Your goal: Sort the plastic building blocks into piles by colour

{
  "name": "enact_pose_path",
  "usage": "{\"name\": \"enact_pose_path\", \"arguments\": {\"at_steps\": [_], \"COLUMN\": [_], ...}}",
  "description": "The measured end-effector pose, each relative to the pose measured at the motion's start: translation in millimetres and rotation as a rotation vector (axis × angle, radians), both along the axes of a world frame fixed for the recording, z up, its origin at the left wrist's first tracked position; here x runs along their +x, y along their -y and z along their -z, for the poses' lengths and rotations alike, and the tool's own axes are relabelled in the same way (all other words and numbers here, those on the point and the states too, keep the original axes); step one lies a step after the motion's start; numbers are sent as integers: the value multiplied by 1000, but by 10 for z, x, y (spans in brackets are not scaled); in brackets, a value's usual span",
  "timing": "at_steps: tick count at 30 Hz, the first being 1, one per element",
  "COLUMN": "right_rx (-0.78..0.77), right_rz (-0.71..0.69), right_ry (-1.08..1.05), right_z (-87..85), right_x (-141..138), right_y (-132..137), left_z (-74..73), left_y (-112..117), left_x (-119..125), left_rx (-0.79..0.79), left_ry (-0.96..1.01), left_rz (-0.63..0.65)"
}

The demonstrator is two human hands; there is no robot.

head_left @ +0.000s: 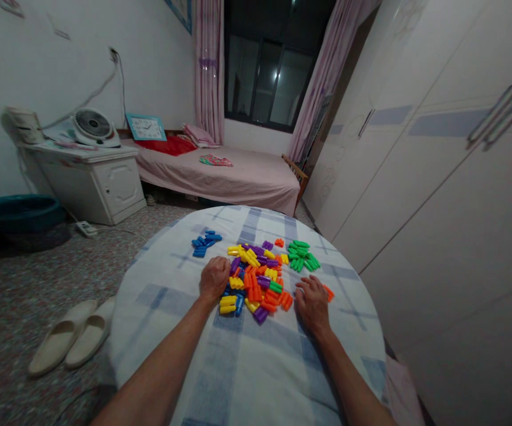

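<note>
The left hand point(214, 278) rests curled against the left edge of the mixed pile of plastic pegs point(262, 283); whether it holds one I cannot tell. The right hand point(311, 303) lies flat and empty at the pile's right edge. Blue pegs point(205, 242) and green pegs point(303, 255) lie apart on the surface point(247, 367); lifting one from the heap calls for a fingertip pinch
</note>
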State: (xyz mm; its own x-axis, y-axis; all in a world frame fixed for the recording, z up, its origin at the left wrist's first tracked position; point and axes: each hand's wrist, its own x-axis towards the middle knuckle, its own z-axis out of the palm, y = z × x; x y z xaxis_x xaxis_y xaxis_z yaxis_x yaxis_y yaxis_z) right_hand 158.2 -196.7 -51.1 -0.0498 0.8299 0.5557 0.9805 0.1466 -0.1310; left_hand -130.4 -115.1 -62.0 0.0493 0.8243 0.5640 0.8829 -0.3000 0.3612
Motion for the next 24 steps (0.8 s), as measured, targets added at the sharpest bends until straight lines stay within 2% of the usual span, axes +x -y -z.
{"name": "enact_pose_path", "arguments": {"at_steps": [4,9,12,15,21,22,24], "right_rx": [-87,-174,-160,-140,-53,-33,-3], "right_rz": [-115,-75,-71,-41,259,267,194], "right_ry": [-87,-115,-97,-64,-86,-107,-152], "right_z": [-65,-74,-52,-84,-305,-311,-263], "right_x": [-304,-504,-430,-231,130,132,72], "right_y": [-22,-33,-42,-124,-467,-487,-449], "left_z": [9,-11,-23,-18,4,1,-8], "left_y": [-1,13,21,17,-3,-3,1], "left_x": [1,4,4,2,3,4,7], "left_rx": [13,9,3,9,-22,-28,-34], "left_ry": [21,39,4,-12,-28,-34,-44], "left_rz": [10,0,-5,-2,-18,-21,-20]}}
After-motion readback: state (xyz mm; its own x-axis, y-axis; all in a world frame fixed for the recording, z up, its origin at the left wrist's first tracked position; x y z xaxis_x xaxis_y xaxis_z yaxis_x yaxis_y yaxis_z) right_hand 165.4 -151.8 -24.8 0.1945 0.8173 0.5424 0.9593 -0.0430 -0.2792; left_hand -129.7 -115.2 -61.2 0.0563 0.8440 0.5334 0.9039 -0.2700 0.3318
